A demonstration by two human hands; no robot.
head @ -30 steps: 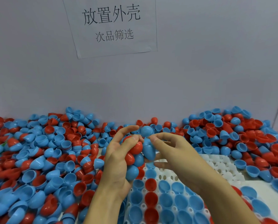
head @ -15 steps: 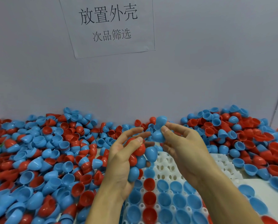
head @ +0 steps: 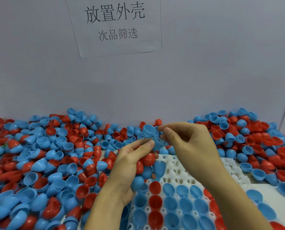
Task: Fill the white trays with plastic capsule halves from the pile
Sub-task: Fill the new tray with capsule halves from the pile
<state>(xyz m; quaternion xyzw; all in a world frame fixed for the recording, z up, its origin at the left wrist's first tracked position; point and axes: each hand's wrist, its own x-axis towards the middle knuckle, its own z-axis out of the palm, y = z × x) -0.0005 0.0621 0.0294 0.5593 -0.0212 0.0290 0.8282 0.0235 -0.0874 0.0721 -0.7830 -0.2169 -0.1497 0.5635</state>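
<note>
Nearest, the white tray (head: pixel 176 165) lies at centre-right on the tabletop. Its near cells hold halves open side up: about a dozen blue and five or six red show, the rest hidden under the arms, and the far rows are bare.

Above it, the left hand (head: pixel 130 165) is clamped round a stock of halves (head: pixel 148 166), roughly three red and four blue, and its fingertips touch a blurred blue half (head: pixel 158 144). The right hand (head: pixel 188 140) pinches another blue half (head: pixel 149 131) by the rim.

A second ago both hands met over one nested blue pair; now the two pieces are drawn apart, so a single half looks ready to go into an empty cell.

Beyond and to both sides, the pile (head: pixel 55 155) of red and blue halves runs to the back wall, too many to count. One paper sign (head: pixel 115 24) hangs there.
</note>
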